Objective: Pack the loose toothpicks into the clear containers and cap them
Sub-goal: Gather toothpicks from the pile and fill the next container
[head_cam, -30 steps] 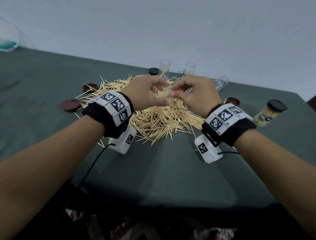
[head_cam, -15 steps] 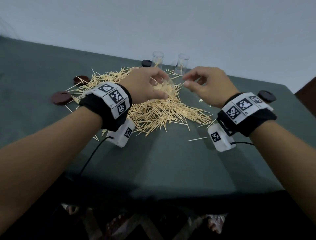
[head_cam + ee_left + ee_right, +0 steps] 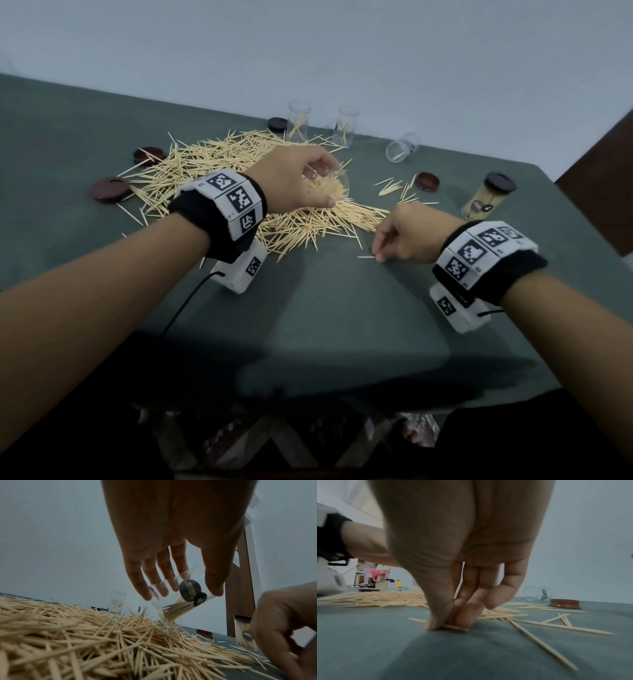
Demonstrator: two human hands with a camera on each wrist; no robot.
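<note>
A big heap of loose toothpicks (image 3: 239,178) (image 3: 85,635) covers the green table's far middle. My left hand (image 3: 301,181) holds a clear container (image 3: 337,186) (image 3: 178,601) partly filled with toothpicks, tilted over the heap's right side, fingers and thumb around it. My right hand (image 3: 378,255) is down on the cloth in front of the heap. Its thumb and fingers pinch a single stray toothpick (image 3: 366,256) (image 3: 450,626) lying on the table.
Two upright clear containers (image 3: 298,120) (image 3: 346,126) stand at the back, another (image 3: 402,148) lies on its side. A filled, capped container (image 3: 488,200) stands at the right. Brown caps (image 3: 110,189) (image 3: 149,156) (image 3: 427,180) and a dark cap (image 3: 276,124) lie around. Stray toothpicks (image 3: 394,186) lie right of the heap.
My right hand left the container's mouth, dropped toward me and to the right, and now pinches a stray toothpick on the cloth. The left hand still holds the container.
</note>
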